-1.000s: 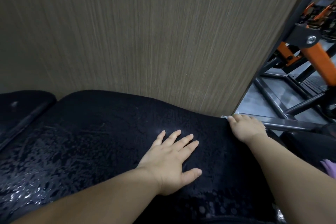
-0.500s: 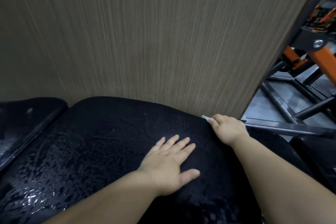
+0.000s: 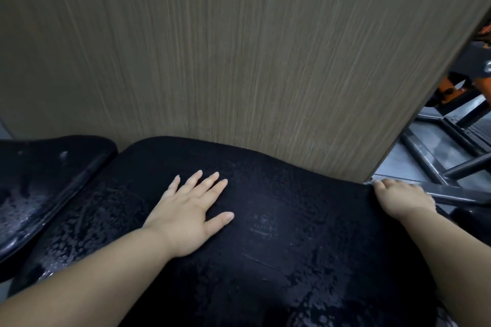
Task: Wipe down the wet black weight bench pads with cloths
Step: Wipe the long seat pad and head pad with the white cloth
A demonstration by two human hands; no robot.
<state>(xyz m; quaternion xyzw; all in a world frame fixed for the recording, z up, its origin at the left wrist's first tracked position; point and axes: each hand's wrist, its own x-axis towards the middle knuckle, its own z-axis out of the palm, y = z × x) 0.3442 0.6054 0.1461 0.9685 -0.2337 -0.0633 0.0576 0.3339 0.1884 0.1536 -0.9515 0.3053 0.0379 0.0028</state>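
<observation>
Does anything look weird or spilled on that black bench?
Yes. Water beads and streaks cover the black pad left of the left hand and the neighbouring pad, so they look blotchy and shiny.

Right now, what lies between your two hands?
In the head view, only dark bench pad surface spans left hand to right hand; nothing separate lies there.

left hand [image 3: 191,210] is lying flat on the wet pad [image 3: 292,233], near its far edge; right hand [image 3: 403,198] is gripping its right edge.
</observation>
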